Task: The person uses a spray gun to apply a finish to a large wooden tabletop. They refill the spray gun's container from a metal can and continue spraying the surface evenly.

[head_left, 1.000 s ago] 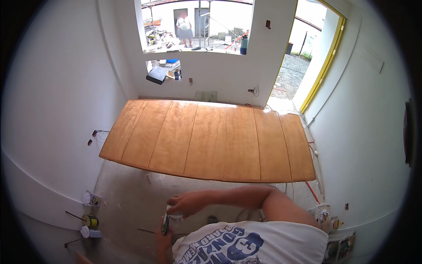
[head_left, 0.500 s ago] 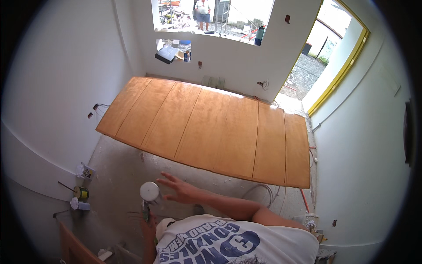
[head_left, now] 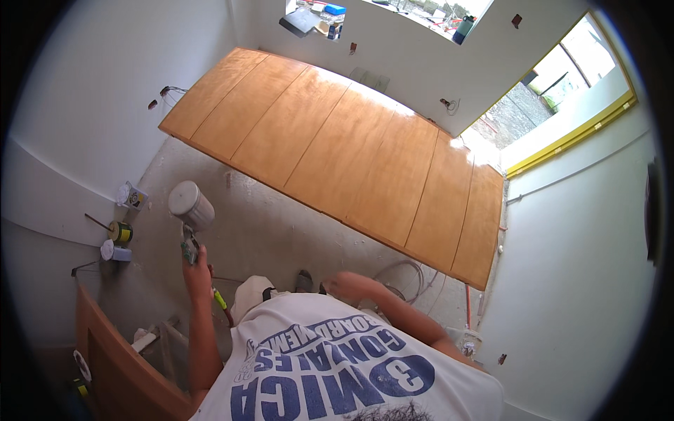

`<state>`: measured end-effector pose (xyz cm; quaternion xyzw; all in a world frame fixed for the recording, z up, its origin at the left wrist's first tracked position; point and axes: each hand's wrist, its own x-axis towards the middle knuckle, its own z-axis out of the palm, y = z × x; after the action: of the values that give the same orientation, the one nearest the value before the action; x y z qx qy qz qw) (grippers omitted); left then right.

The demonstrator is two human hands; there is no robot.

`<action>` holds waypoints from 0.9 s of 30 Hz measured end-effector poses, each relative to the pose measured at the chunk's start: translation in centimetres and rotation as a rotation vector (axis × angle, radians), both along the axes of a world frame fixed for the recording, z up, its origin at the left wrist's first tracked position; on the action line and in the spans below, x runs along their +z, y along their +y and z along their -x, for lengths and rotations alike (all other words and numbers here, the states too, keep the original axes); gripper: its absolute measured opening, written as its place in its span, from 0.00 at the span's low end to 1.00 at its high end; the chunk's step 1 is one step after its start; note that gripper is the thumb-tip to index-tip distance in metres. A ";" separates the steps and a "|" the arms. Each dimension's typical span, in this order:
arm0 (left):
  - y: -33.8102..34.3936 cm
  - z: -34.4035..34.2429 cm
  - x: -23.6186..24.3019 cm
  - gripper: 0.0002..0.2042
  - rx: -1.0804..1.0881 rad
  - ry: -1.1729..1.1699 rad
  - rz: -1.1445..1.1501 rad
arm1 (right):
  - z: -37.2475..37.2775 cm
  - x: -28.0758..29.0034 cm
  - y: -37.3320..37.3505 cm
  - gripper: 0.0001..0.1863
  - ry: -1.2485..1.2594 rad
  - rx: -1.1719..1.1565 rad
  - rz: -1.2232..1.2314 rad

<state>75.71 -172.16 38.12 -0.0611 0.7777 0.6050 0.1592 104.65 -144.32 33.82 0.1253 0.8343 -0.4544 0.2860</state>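
Note:
My left hand [head_left: 199,272] is closed around the grip of a spray gun [head_left: 188,247], its pale cup [head_left: 192,205] uppermost and tilted. A yellow-green hose end [head_left: 222,302] hangs below that hand. My right hand [head_left: 349,286] is in front of my shirt, apart from the spray gun; its fingers are blurred and partly hidden, so their pose is unclear. Beyond both hands lies a large orange-brown wooden panel [head_left: 330,154] with several grooves across it. Neither hand touches the panel. Whatever supports it is hidden underneath.
Several paint cans [head_left: 121,232] and tubs stand by the left wall. A curved wooden piece [head_left: 116,344] leans at lower left. Coiled hose [head_left: 414,281] lies on the floor below the panel's right part. A yellow-framed doorway [head_left: 572,137] opens at far right.
My left hand and the spray gun have moved left and forward. My right hand has drawn back toward my body from beside the cup, its spread fingers no longer visible. The view has tilted down.

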 end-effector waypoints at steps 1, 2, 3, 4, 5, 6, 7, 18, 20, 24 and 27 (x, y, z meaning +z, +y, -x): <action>0.8 0.6 0.3 0.18 0.011 -0.012 -0.019 | 3.4 2.5 -0.1 0.23 0.102 -0.068 -0.008; 1.6 1.0 0.6 0.18 0.017 -0.019 -0.043 | 6.1 0.5 -0.7 0.24 0.266 -0.079 -0.127; 2.0 1.3 0.8 0.19 0.021 -0.033 -0.065 | 10.0 4.3 -1.6 0.27 0.259 -0.046 -0.090; 2.7 1.6 1.2 0.19 0.018 -0.044 -0.093 | 13.2 6.1 -3.0 0.30 0.340 -0.033 -0.030; 3.0 1.7 1.4 0.20 0.016 -0.055 -0.119 | 16.0 7.2 -4.6 0.33 0.440 -0.013 0.034; 3.1 1.8 1.3 0.22 -0.027 -0.002 -0.197 | 18.6 7.8 -6.2 0.37 0.537 0.004 0.099; 3.0 2.0 1.0 0.24 -0.063 0.051 -0.272 | 21.1 7.6 -8.0 0.40 0.583 -0.027 0.118; 5.0 4.8 2.7 0.31 0.192 -0.158 -1.135 | 32.4 8.4 -13.1 0.48 0.568 -0.230 0.239; 5.3 6.8 2.3 0.31 0.246 -0.182 -1.189 | 35.2 8.0 -13.6 0.46 0.545 -0.289 0.224; 5.0 10.9 0.4 0.34 0.266 -0.076 -1.197 | 41.3 8.4 -14.9 0.32 0.419 -0.223 0.052; 3.9 14.5 -1.0 0.35 0.238 0.028 -1.123 | 46.8 7.6 -15.7 0.23 0.393 -0.223 0.051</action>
<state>61.24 -168.31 37.12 -0.0461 0.3269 0.9398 0.0878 57.87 -160.00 41.43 0.1187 0.8433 -0.5197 0.0692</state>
